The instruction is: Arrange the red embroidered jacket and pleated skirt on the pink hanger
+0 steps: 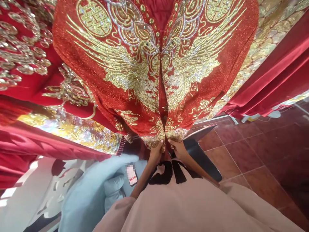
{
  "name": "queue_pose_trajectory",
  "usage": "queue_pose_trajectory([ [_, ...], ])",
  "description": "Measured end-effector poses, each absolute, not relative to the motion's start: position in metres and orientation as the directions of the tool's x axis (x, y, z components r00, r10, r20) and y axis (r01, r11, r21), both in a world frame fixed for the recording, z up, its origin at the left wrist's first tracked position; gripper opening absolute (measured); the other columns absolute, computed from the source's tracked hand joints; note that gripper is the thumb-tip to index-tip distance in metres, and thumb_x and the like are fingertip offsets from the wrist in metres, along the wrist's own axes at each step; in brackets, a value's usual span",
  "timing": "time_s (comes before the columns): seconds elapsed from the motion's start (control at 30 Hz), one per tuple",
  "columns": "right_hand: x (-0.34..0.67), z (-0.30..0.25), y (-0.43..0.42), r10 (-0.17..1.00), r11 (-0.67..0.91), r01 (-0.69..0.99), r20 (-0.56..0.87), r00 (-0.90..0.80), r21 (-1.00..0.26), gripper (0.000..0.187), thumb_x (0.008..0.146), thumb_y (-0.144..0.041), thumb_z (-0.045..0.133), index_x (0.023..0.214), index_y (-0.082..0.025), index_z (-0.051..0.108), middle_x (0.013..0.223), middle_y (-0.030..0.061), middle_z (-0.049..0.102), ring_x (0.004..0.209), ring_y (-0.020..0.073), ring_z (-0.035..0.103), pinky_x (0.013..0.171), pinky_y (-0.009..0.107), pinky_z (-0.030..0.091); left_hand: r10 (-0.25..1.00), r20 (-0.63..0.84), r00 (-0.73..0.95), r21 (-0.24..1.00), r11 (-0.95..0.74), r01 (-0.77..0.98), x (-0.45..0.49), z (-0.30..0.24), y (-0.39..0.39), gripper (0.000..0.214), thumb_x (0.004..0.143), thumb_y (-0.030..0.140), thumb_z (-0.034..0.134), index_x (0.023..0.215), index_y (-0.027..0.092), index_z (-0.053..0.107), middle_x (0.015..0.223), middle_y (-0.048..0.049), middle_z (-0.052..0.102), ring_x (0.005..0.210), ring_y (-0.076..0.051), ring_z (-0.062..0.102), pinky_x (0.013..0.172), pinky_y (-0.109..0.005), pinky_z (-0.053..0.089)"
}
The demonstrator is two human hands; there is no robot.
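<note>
A red embroidered jacket [108, 74] hangs upright before me, with gold birds, round medallions and beads on its front. Its two front edges meet near the chest and part slightly below. At the hem, my left hand [158, 149] pinches the left front panel by its lower corner. Beside it, my right hand [178, 148] grips the matching corner of the right panel. Both sets of fingers are closed on the cloth, thumbs on top. A narrow dark gap runs between the panels above my hands.
Red and gold sequinned cloth [72, 125] hangs at the left, and a red drape [272, 74] at the right. Below left is a light blue cushioned seat [82, 190] with a phone [131, 175] on it. A black chair [205, 161] stands on the red tiled floor [243, 151].
</note>
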State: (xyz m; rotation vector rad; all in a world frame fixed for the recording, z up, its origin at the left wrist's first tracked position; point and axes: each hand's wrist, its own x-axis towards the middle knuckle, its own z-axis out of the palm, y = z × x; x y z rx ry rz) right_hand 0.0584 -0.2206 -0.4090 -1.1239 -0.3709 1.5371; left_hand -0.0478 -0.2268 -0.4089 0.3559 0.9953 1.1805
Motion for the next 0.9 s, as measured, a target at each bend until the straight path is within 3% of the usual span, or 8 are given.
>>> queue_pose_trajectory([
  [0.1, 0.055, -0.402, -0.222, 0.869, -0.341, -0.645, -0.490, 0.060, -0.683, 0.037, 0.046, -0.023, 0.084, 0.059, -0.016, 0.050, 0.044, -0.0095, 0.048, 0.038, 0.0028, 0.038, 0.036, 0.017, 0.031, 0.890, -0.457, -0.004, 0.697, 0.355, -0.623, -0.042, -0.405, -0.225, 0.037, 0.056, 0.036, 0.080, 0.058, 0.017, 0.048, 0.047, 0.0079, 0.045, 0.043, -0.004, 0.041, 0.043, -0.018, 0.035],
  [0.3, 0.050, -0.392, -0.224, 0.857, -0.346, -0.704, -0.515, 0.033, -0.621, 0.036, 0.046, -0.020, 0.083, 0.074, -0.017, 0.061, 0.059, -0.0052, 0.063, 0.050, 0.0099, 0.056, 0.049, 0.023, 0.048, 0.879, -0.473, -0.062, 0.692, 0.327, -0.643, -0.036, -0.399, -0.222, 0.035, 0.054, 0.031, 0.082, 0.068, 0.016, 0.052, 0.056, 0.0070, 0.051, 0.049, -0.005, 0.047, 0.050, -0.019, 0.040],
  [0.57, 0.051, -0.392, -0.224, 0.863, -0.325, -0.730, -0.504, 0.031, -0.602, 0.041, 0.048, -0.023, 0.083, 0.084, -0.018, 0.064, 0.061, -0.0054, 0.065, 0.052, 0.0120, 0.059, 0.056, 0.027, 0.053, 0.874, -0.472, -0.119, 0.687, 0.280, -0.671, -0.031, -0.402, -0.219, 0.037, 0.051, 0.026, 0.083, 0.073, 0.015, 0.056, 0.059, 0.0065, 0.055, 0.051, -0.006, 0.050, 0.055, -0.020, 0.043],
  [0.73, 0.050, -0.390, -0.224, 0.833, -0.352, -0.742, -0.552, 0.030, -0.570, 0.040, 0.042, -0.022, 0.084, 0.075, -0.017, 0.063, 0.061, -0.0049, 0.066, 0.054, 0.0121, 0.060, 0.058, 0.027, 0.052, 0.876, -0.458, -0.150, 0.693, 0.246, -0.678, -0.028, -0.407, -0.219, 0.039, 0.052, 0.025, 0.083, 0.082, 0.015, 0.059, 0.061, 0.0063, 0.057, 0.058, -0.008, 0.055, 0.064, -0.022, 0.046],
  [0.9, 0.045, -0.389, -0.220, 0.796, -0.431, -0.727, -0.604, -0.028, -0.534, 0.037, 0.041, -0.028, 0.084, 0.063, -0.018, 0.057, 0.053, -0.0045, 0.062, 0.060, 0.0164, 0.063, 0.060, 0.029, 0.053, 0.893, -0.366, -0.263, 0.786, 0.145, -0.601, -0.025, -0.418, -0.223, 0.038, 0.057, 0.025, 0.081, 0.088, 0.016, 0.061, 0.079, -0.0011, 0.066, 0.074, -0.013, 0.062, 0.076, -0.027, 0.049],
])
